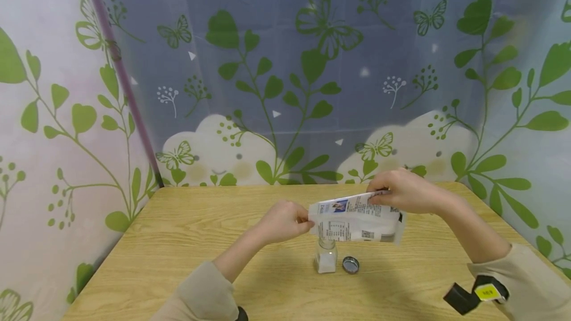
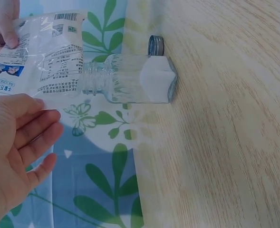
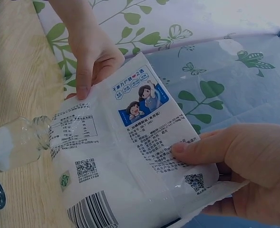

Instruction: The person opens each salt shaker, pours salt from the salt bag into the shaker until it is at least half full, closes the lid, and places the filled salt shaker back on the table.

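A white printed salt bag (image 1: 352, 219) is held on its side over a small glass jar (image 1: 327, 260). My left hand (image 1: 285, 222) pinches the bag's left end between thumb and index finger; in the left wrist view its other fingers (image 2: 40, 140) are spread loosely below. At the opposite end my right hand (image 1: 403, 192) grips the bag, thumb on the printed face in the right wrist view. The bag's lower edge overlaps the jar's threaded mouth (image 2: 93, 78). White salt (image 2: 158, 80) fills the lower part of the upright jar.
A silver screw lid (image 1: 350, 264) lies on the wood-grain table (image 1: 200, 232), just right of the jar. Behind and beside the table hang printed cloth panels (image 1: 267, 88) with green leaves and butterflies. A black wrist device (image 1: 477, 295) sits at my right sleeve.
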`<action>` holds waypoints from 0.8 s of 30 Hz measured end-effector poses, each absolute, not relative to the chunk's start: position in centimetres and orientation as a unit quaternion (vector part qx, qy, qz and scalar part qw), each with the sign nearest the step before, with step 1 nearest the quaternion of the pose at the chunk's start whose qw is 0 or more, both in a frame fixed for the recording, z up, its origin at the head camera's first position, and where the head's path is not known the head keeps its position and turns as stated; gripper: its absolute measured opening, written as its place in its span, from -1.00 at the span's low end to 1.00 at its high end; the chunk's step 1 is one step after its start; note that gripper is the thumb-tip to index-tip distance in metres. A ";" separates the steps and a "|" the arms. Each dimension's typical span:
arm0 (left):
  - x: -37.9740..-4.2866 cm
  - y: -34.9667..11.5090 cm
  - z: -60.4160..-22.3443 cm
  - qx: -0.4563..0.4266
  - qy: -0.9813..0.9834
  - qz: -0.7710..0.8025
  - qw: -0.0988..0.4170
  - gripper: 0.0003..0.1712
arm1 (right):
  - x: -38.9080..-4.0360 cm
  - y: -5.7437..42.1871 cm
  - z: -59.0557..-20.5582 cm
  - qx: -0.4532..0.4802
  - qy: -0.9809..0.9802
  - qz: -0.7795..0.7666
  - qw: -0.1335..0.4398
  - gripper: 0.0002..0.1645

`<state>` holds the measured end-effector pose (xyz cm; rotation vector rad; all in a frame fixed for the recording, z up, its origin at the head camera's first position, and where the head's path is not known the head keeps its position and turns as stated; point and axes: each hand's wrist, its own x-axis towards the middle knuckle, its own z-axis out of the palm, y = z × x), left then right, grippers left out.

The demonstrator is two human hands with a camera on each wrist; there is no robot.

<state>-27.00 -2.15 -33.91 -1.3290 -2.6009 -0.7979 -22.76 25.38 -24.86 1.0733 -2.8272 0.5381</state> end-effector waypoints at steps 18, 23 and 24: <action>-27.1 -2.2 -34.0 -0.448 -0.855 -0.253 0.073 -0.89 | -22.8 25.2 -24.7 0.355 -0.919 0.168 0.037 -0.90; -27.1 -2.3 -33.9 -0.447 -0.856 -0.249 0.074 -0.86 | -22.8 25.2 -24.7 0.356 -0.919 0.164 0.039 -0.90; -27.1 -2.3 -33.9 -0.446 -0.857 -0.249 0.073 -0.86 | -22.7 25.2 -24.7 0.356 -0.919 0.163 0.040 -0.90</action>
